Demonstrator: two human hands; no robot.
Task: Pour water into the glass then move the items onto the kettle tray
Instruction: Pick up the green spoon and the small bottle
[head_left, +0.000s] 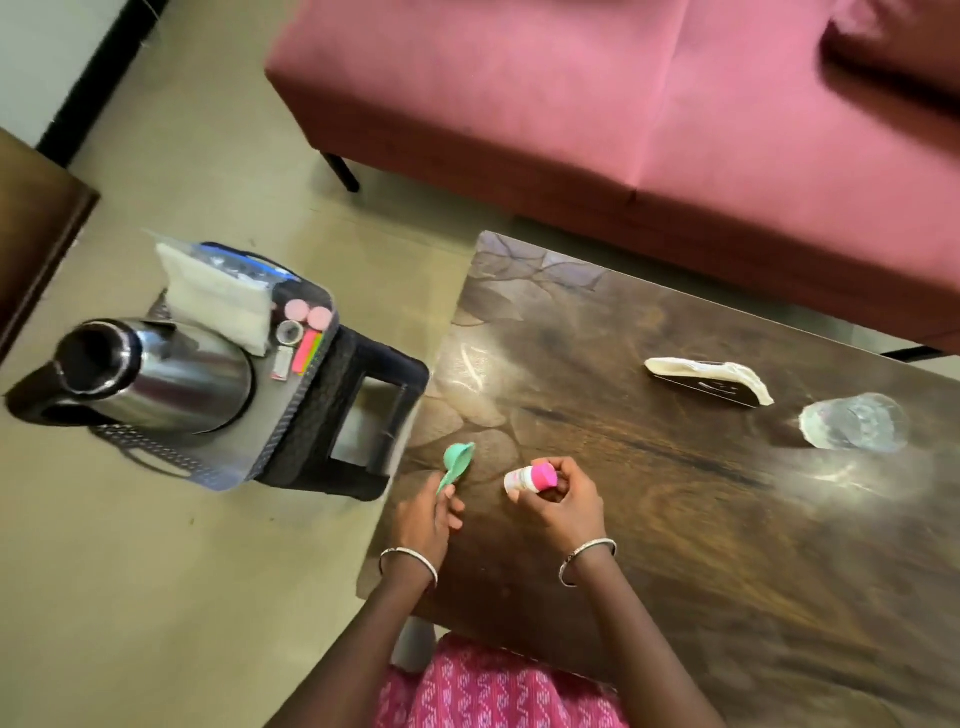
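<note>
My left hand (426, 512) grips a mint-green plastic spoon (456, 461) at the left edge of the dark wooden table (675, 519). My right hand (563, 501) holds a small white bottle with a pink cap (527, 478) just above the tabletop. A clear glass (852, 421) stands at the table's far right. To the left, a steel kettle (156, 376) sits on a grey tray (291, 415) resting on a black stool (363, 410). The tray also carries a white pouch (213, 301), pink discs, a tape roll and sticky notes.
A dark card holder with white cloth (711, 382) lies on the table behind the glass. A red sofa (623, 104) runs along the far side. A brown furniture edge (36, 244) is at the far left. Beige floor lies between stool and table.
</note>
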